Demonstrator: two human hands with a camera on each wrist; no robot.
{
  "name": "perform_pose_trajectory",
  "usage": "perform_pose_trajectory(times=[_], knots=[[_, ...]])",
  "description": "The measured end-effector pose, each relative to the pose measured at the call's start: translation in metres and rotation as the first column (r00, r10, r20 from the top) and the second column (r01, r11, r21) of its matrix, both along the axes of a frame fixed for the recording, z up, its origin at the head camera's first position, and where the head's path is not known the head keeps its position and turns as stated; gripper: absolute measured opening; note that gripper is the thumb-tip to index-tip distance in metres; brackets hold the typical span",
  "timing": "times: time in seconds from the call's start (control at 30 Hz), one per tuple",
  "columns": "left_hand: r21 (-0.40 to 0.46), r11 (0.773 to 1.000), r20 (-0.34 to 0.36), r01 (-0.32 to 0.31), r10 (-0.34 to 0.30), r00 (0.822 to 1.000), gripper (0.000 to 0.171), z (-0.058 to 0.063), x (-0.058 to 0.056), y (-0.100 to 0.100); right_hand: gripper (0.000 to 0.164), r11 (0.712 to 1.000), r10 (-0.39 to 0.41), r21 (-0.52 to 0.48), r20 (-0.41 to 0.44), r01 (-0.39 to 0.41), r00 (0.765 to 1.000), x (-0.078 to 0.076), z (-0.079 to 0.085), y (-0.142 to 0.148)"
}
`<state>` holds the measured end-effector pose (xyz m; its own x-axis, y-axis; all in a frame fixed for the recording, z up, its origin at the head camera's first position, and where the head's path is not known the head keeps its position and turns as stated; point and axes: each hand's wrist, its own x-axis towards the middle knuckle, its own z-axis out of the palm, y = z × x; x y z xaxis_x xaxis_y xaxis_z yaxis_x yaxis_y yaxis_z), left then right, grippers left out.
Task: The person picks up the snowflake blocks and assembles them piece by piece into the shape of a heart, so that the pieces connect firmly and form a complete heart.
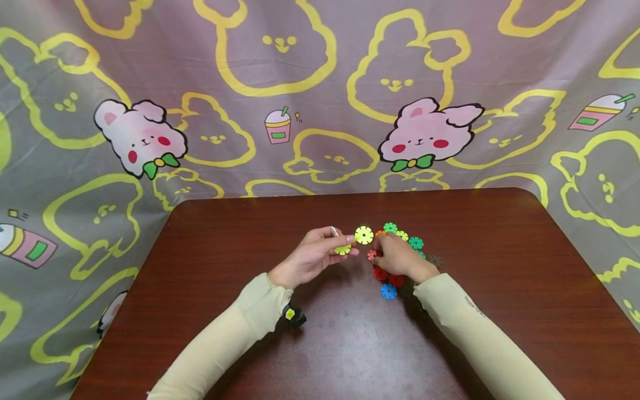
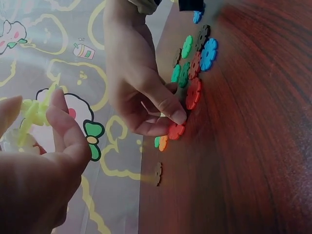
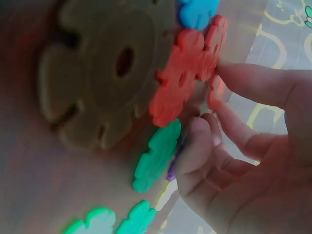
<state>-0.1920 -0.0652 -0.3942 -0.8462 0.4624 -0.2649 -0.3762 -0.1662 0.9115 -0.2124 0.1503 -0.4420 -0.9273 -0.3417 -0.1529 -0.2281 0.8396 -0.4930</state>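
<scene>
In the head view my left hand (image 1: 317, 253) holds joined yellow notched discs (image 1: 364, 235) above the table. Its thumb and fingers pinch them in the left wrist view, where a yellow disc (image 2: 35, 113) stands edge-on beside a whitish piece (image 2: 19, 141). My right hand (image 1: 402, 256) is down among the loose discs, palm over several of them. In the right wrist view its fingertips pinch a small red disc (image 3: 216, 90), partly hidden by the fingers. Two more red discs (image 3: 178, 78) lie right beside it.
Around the right hand lie green discs (image 1: 415, 243), a blue disc (image 1: 388, 291) and a brown disc (image 1: 435, 260). Another brown disc (image 2: 158, 174) lies apart near the far side. The brown table (image 1: 240, 222) meets a patterned cloth (image 1: 330, 66) behind.
</scene>
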Motion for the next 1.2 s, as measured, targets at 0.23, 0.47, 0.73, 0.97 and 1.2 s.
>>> perform_pose_trajectory(times=[0.23, 0.47, 0.73, 0.97, 1.2], knots=[[-0.011, 1.0, 0.018, -0.01, 0.011, 1.0, 0.023, -0.001, -0.001, 0.001, 0.024, 0.999, -0.032, -0.039, 0.007, 0.032, 0.999, 0.001, 0.0, 0.0], [-0.03, 1.0, 0.005, -0.001, 0.001, 1.0, 0.025, -0.001, -0.001, 0.001, 0.023, 0.998, -0.026, -0.066, -0.021, 0.025, 0.999, 0.003, 0.0, 0.001], [-0.039, 0.999, -0.016, 0.005, -0.005, 1.0, 0.018, -0.002, 0.0, 0.0, 0.017, 0.988, -0.028, -0.154, -0.138, 0.007, 0.99, 0.006, -0.001, 0.002], [-0.039, 0.999, -0.001, -0.029, 0.029, 1.0, 0.024, 0.0, -0.002, 0.002, 0.016, 0.967, -0.077, -0.249, -0.117, 0.045, 0.99, 0.009, 0.01, 0.002], [-0.022, 0.998, -0.01, -0.057, 0.056, 0.998, 0.022, 0.002, -0.003, 0.003, 0.018, 0.934, -0.104, -0.354, -0.136, 0.05, 0.985, 0.014, 0.022, 0.003]])
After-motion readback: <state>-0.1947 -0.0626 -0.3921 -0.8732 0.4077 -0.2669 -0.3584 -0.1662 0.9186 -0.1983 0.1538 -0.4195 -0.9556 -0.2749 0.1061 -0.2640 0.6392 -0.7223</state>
